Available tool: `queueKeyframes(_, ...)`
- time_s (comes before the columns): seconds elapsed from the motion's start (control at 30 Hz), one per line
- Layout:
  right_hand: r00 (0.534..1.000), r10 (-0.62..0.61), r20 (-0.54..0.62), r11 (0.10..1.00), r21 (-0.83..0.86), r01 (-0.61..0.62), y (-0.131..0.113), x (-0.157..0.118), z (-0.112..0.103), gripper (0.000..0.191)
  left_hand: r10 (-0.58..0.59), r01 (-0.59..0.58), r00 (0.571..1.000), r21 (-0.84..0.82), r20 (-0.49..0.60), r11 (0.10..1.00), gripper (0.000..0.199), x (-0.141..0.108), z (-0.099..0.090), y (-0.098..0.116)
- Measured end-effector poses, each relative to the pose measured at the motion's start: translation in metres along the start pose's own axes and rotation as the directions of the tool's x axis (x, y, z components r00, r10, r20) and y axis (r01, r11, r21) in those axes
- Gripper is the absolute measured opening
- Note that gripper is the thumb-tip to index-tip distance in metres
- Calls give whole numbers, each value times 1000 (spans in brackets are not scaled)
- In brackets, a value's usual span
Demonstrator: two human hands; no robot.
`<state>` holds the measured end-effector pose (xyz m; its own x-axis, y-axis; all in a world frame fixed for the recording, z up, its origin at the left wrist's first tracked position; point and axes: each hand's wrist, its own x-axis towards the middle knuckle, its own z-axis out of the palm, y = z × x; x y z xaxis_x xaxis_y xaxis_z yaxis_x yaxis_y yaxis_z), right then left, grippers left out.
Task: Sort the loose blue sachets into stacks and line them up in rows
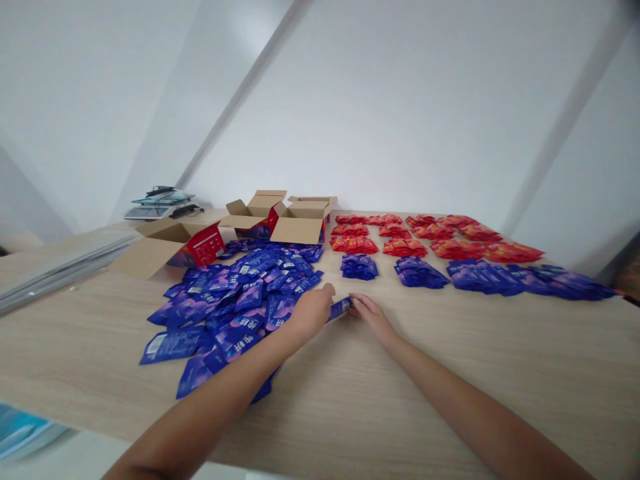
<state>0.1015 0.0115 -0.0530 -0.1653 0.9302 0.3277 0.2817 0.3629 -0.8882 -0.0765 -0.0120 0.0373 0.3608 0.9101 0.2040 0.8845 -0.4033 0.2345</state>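
Observation:
Between my two hands is a blue packet (pixel 340 309), seen nearly edge-on just above the table. My left hand (pixel 314 312) closes on its left end, and the fingers of my right hand (pixel 367 312) pinch its right end. A loose heap of blue packets (pixel 245 297) spreads left of my hands, partly behind my left forearm. Beyond my hands, small blue stacks (pixel 359 267) and wider overlapping rows of blue packets (pixel 485 277) run to the right. Whether more than one packet is in my grip cannot be told.
Red packets (pixel 400 233) lie in several piles at the back right. Open cardboard boxes (pixel 300 223) stand behind the heap, with another box (pixel 175 247) at its left. Farther left are flat grey strips (pixel 60 273) and stacked items (pixel 163 203). A white wall (pixel 400 107) rises behind the table.

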Motion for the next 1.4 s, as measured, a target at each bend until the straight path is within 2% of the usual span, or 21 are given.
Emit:
queueKeyframes(0.07, 998, 59, 0, 987, 148, -58, 0, -6, -7, 47, 26, -37, 997, -159, -67, 987, 26, 6, 3, 10)
queueKeyframes(0.13, 997, 77, 18, 973, 216, -79, -4, -10, -11, 49, 2, -16, 998, -220, -64, 975, 24, 9, 13, 15)
queueKeyframes(0.23, 988, -77, 132, 997, -15, 79, -16, -18, -13, 49, -71, 60, 996, -208, -47, 976, 21, 5, 28, 9)
queueKeyframes(0.3, 928, -200, 313, 940, -205, 272, -26, -22, -13, 45, -103, 91, 994, -201, -49, 975, 20, -4, 33, 1)
queueKeyframes(0.37, 853, -241, 463, 856, -313, 412, -36, -26, -13, 43, -111, 104, 994, -221, -22, 970, 19, -16, 33, -6)
queueKeyframes(0.4, 836, -237, 495, 825, -351, 442, -40, -27, -13, 44, -109, 107, 994, -241, 4, 965, 19, -21, 33, -8)
queueKeyframes(0.47, 849, -206, 486, 787, -433, 439, -43, -27, -15, 45, -101, 111, 994, -306, 49, 946, 19, -27, 34, -10)
queueKeyframes(0.53, 893, -158, 422, 771, -512, 379, -39, -26, -19, 42, -128, 146, 989, -419, 71, 896, 22, -27, 39, -8)
queueKeyframes(0.6, 947, -84, 311, 785, -565, 255, -33, -25, -24, 34, -239, 242, 967, -600, 86, 762, 32, -20, 48, -3)
queueKeyframes(0.67, 986, -9, 166, 833, -544, 99, -27, -24, -29, 26, -370, 309, 920, -817, 128, 487, 41, -11, 57, 5)
queueKeyframes(0.7, 995, 16, 100, 869, -493, 36, -24, -23, -31, 24, -393, 298, 905, -902, 162, 313, 42, -7, 62, 11)
queueKeyframes(0.77, 998, 44, 35, 952, -306, -31, -21, -22, -30, 23, -350, 218, 914, -976, 204, 2, 40, -2, 70, 23)
queueKeyframes(0.8, 998, 55, 38, 983, -179, -48, -20, -21, -29, 22, -322, 175, 926, -980, 198, -99, 39, 0, 73, 29)
queueKeyframes(0.83, 996, 69, 64, 997, -51, -66, -19, -21, -26, 22, -316, 141, 931, -979, 183, -150, 39, 0, 76, 33)
queueKeyframes(0.9, 984, 100, 145, 982, 147, -122, -18, -20, -20, 24, -372, 95, 918, -987, 137, -128, 39, 0, 79, 37)
queueKeyframes(0.97, 970, 127, 207, 962, 211, -171, -19, -21, -16, 27, -425, 80, 901, -996, 85, -31, 40, -1, 80, 35)
queueKeyframes(1.03, 956, 147, 252, 965, 174, -195, -22, -23, -14, 29, -438, 84, 898, -993, 39, 82, 42, -2, 79, 29)
queueKeyframes(1.13, 939, 141, 314, 980, 90, -178, -31, -29, -12, 33, -442, 122, 896, -942, -31, 312, 50, -5, 75, 20)
queueKeyframes(1.23, 939, 121, 322, 988, 49, -145, -35, -33, -9, 36, -413, 176, 908, -838, -64, 517, 57, -9, 70, 16)
queueKeyframes(1.3, 956, 113, 271, 989, 59, -134, -32, -33, -7, 37, -364, 187, 930, -789, -50, 586, 56, -11, 69, 17)
queueKeyframes(1.4, 976, 91, 196, 991, 79, -108, -27, -31, -6, 36, -272, 138, 962, -801, -32, 583, 47, -12, 70, 20)
